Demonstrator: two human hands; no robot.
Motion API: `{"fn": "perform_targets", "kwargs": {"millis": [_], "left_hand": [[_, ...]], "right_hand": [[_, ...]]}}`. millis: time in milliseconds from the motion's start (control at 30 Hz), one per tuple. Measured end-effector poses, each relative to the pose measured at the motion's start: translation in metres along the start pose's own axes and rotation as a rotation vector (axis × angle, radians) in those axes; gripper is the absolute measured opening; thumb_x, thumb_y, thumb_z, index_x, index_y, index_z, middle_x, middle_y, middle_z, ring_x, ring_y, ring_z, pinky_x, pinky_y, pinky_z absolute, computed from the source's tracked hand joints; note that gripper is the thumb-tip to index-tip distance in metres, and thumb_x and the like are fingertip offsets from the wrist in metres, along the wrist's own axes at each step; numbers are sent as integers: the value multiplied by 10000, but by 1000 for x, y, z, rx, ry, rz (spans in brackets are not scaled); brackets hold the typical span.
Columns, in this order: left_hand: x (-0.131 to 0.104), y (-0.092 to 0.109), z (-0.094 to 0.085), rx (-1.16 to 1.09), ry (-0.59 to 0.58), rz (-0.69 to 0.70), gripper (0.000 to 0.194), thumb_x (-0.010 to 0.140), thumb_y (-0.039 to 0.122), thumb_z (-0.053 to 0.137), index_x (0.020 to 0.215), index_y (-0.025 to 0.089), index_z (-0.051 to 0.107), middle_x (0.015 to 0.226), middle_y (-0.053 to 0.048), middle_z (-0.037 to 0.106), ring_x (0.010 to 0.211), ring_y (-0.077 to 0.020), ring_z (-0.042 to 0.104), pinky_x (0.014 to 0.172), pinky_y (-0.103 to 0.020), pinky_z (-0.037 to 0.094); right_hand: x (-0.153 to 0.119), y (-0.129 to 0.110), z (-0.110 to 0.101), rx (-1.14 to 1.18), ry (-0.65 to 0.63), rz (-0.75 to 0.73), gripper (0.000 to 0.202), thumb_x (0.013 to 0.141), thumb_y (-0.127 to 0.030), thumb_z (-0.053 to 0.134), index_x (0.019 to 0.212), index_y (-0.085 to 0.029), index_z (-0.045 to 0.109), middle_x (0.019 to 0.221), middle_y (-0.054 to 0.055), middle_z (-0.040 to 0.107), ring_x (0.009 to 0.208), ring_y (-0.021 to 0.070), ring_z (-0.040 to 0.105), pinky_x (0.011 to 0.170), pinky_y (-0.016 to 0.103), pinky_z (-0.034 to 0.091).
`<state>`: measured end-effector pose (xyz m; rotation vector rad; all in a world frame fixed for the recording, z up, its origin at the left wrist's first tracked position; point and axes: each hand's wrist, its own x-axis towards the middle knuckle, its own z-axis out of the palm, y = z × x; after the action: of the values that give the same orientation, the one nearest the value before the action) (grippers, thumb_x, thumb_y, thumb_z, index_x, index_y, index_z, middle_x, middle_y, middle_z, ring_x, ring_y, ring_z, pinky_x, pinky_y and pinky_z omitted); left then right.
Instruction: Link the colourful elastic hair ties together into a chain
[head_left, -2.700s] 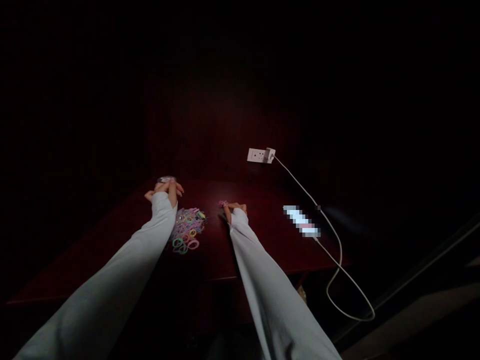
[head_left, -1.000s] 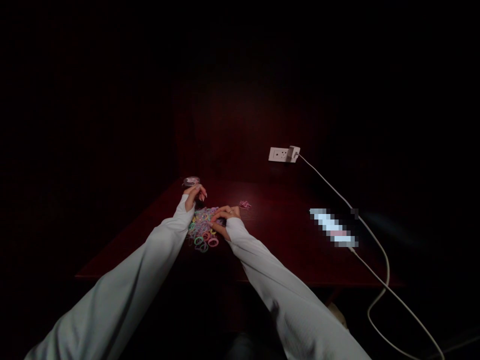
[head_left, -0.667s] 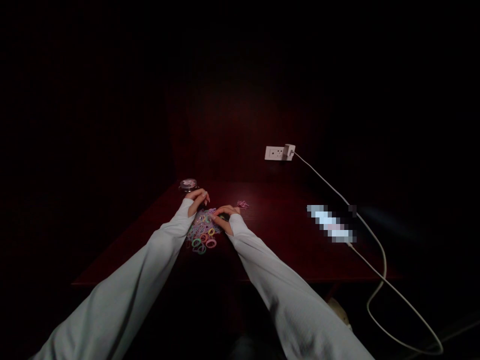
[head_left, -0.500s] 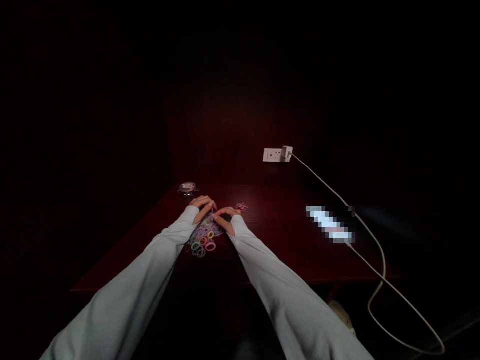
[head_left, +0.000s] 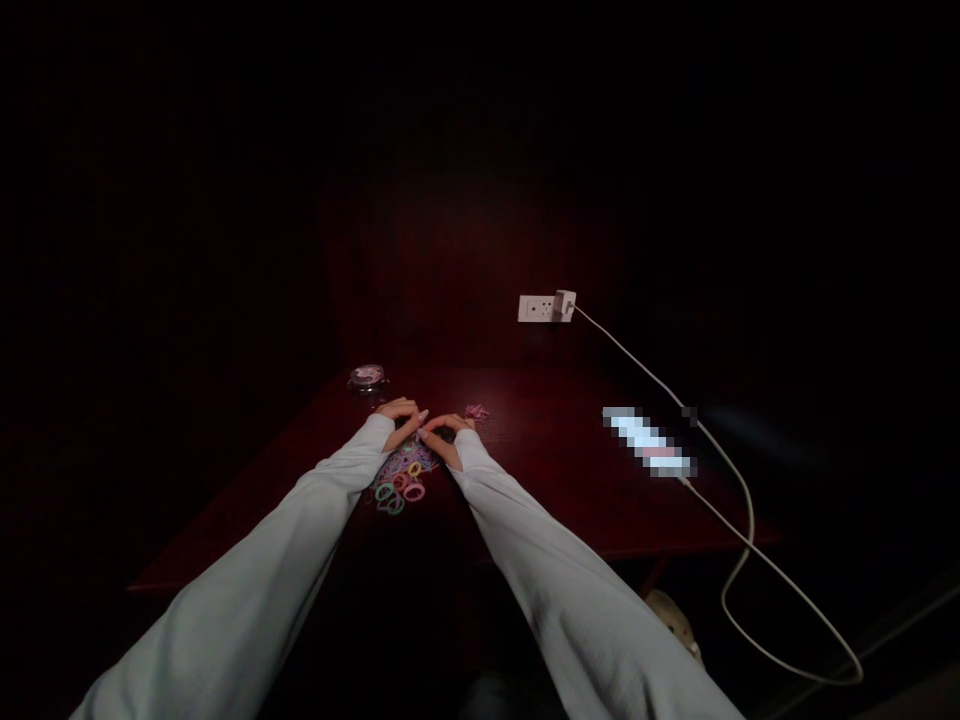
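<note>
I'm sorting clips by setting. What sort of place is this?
Probably a dim room indoors, perhaps in a home: a dark reddish table stands by a wall with a socket and plugged-in charger, and small colourful bands lie piled on the table.

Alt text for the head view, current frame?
A person's left hand and right hand nearly meet at a pile of colorful bands on a dark red table. Nearby sit a round container and a small pink bundle; at right, a white cable runs from a wall charger to a pixelated bright device.
</note>
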<state>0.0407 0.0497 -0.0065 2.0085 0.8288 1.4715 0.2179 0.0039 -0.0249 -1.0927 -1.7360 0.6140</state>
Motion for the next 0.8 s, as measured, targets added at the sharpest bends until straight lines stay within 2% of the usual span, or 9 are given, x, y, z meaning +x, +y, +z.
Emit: {"fn": "perform_targets", "kwargs": {"millis": [167,267,367,500,700,800], "left_hand": [[1,19,-1,-172,144,-126,415,736,243,897,467,234,581,516,8,512,591,-181,418,631,-304,338],[1,24,-2,-196,191,-163,425,747,202,889,471,228,567,516,12,506,582,-175,420,618,-302,332],[1,23,-2,-143,157,-142,428,757,220,883,472,225,563,520,16,506,582,-170,419,623,-302,333],[1,20,-1,-73,103,-78,431,713,328,904,450,238,574,495,19,498,560,-166,399,610,-303,318],[1,20,2,-136,107,-129,439,675,348,932,439,240,577,488,13,513,555,-168,404,602,-310,329],[2,18,0,-124,117,-115,420,686,280,913,441,238,574,489,13,505,559,-168,407,597,-300,314]], "right_hand": [[3,5,12,-25,-20,31,79,856,-329,813,824,-261,786,956,20,743,1106,233,603,995,371,459],[2,6,14,-14,-15,57,64,839,-307,824,825,-259,785,948,18,752,1104,232,609,983,362,471],[1,5,9,35,1,73,103,858,-317,807,947,-264,802,932,17,770,1105,230,614,968,348,483],[-1,1,4,59,-27,34,219,904,-370,775,1099,-276,809,939,22,787,1105,230,617,959,341,492],[-2,-1,7,20,-5,46,124,903,-384,779,892,-268,819,911,10,752,1080,214,614,965,326,485],[-4,-1,5,1,-34,21,107,908,-373,769,898,-276,812,917,8,750,1090,220,610,960,329,484]]}}
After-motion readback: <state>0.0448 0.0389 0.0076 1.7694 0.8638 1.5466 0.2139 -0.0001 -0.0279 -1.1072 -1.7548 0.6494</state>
